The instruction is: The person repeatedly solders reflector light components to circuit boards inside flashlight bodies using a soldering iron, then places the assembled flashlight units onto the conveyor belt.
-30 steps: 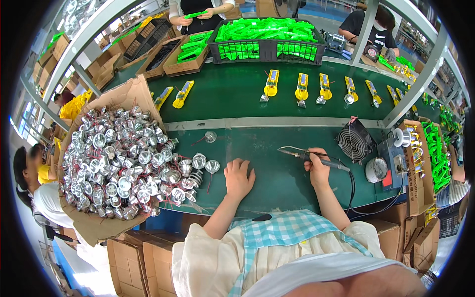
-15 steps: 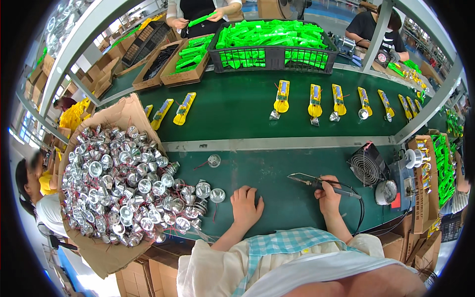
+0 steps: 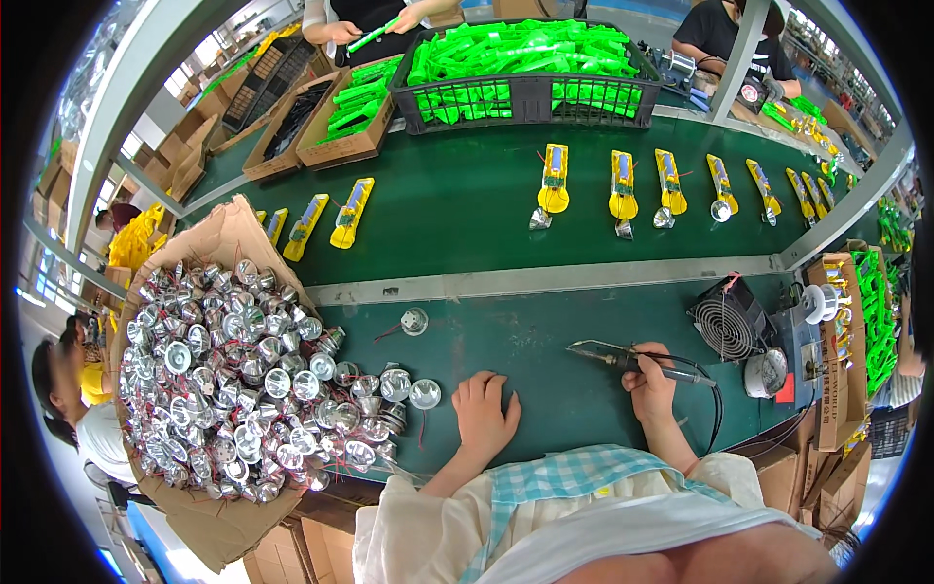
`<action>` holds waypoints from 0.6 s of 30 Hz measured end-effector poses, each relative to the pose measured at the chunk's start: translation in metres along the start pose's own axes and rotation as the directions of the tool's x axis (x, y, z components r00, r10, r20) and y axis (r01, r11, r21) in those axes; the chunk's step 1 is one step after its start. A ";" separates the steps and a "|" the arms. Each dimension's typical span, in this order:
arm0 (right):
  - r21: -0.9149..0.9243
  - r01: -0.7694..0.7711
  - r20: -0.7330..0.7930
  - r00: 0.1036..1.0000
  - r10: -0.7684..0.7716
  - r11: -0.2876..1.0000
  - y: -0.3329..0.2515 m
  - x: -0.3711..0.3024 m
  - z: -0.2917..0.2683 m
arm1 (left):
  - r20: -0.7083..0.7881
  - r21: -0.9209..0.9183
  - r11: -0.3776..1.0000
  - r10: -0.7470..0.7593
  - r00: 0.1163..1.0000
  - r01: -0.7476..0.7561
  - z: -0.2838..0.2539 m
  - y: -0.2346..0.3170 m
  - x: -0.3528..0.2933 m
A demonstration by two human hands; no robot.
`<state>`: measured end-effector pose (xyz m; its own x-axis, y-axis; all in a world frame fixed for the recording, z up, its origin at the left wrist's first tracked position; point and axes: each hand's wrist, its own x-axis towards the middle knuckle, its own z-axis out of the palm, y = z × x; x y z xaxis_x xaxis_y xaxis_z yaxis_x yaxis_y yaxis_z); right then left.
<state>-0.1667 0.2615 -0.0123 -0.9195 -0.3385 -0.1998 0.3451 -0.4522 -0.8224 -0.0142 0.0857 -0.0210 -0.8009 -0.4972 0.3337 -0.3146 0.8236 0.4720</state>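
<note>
My right hand (image 3: 650,391) grips a soldering iron (image 3: 623,360) by its handle, the thin tip pointing left above the green bench. My left hand (image 3: 484,417) rests palm down on the bench, thumb apart from the fingers, holding nothing. Closest to it is a silver reflector cup (image 3: 424,394) with a red wire, at the edge of a big heap of similar cups (image 3: 243,375) on cardboard. Another reflector cup (image 3: 413,321) lies alone farther up. Beyond the bench's metal rail, yellow housings (image 3: 554,185) with green circuit boards lie in a row, several with a reflector cup attached.
A small black fan (image 3: 725,321), a solder spool (image 3: 819,304) and a round tin (image 3: 766,373) stand at the right. Metal posts (image 3: 844,222) frame the bench. A black crate (image 3: 530,102) of green parts is at the back, where co-workers' hands (image 3: 409,18) hold a green piece.
The whole view has shifted and tilted slightly. Both my hands stay about where they were, the right still with the soldering iron.
</note>
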 end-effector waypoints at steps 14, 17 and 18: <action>-0.017 0.017 0.040 0.999 -0.016 1.000 -0.008 -0.010 0.002 | -0.045 0.041 0.999 0.013 0.999 -0.011 0.000 0.004 -0.002; -0.066 0.062 0.044 0.997 -0.060 0.996 -0.008 -0.011 -0.001 | 0.067 0.047 0.998 0.036 0.997 -0.040 -0.011 0.008 -0.005; -0.064 0.056 0.049 0.997 -0.053 0.996 -0.008 -0.010 -0.001 | 0.159 0.033 0.996 0.076 0.984 -0.082 -0.019 0.009 -0.001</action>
<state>-0.1607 0.2693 -0.0040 -0.9262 -0.3540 -0.1296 0.2802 -0.4164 -0.8649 -0.0061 0.0881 -0.0017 -0.8933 -0.3837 0.2342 -0.2648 0.8702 0.4156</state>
